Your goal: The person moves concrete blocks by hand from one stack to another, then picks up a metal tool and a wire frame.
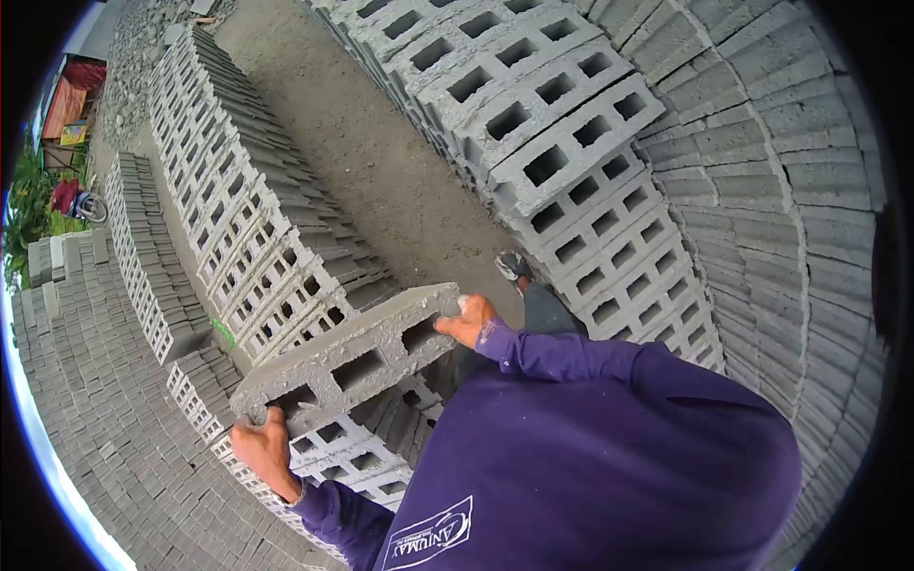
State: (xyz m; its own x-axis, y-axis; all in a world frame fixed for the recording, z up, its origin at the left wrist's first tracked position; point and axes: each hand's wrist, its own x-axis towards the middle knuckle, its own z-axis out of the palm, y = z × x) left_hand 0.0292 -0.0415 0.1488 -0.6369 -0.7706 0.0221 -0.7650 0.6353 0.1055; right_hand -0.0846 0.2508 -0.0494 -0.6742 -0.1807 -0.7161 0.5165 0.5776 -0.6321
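A grey hollow concrete block (pixel 395 349) with three openings is held up between my two hands, its long side slanting across the view. My left hand (pixel 264 451) grips its lower left end, the thumb at the end opening. At the upper right end my right hand (pixel 466 322) is closed round the block's edge, with fingers at the opening there. Beneath and behind the held block lies a long row of hollow blocks (pixel 228 200), partly hidden by it.
A tall stack of hollow blocks (pixel 562 133) stands on the right. A sandy path (pixel 352 124) runs between it and the left row. More packed blocks (pixel 105 400) cover the far left, and a motorcycle (pixel 81 202) is parked beyond. My shoe (pixel 512 266) shows on the path.
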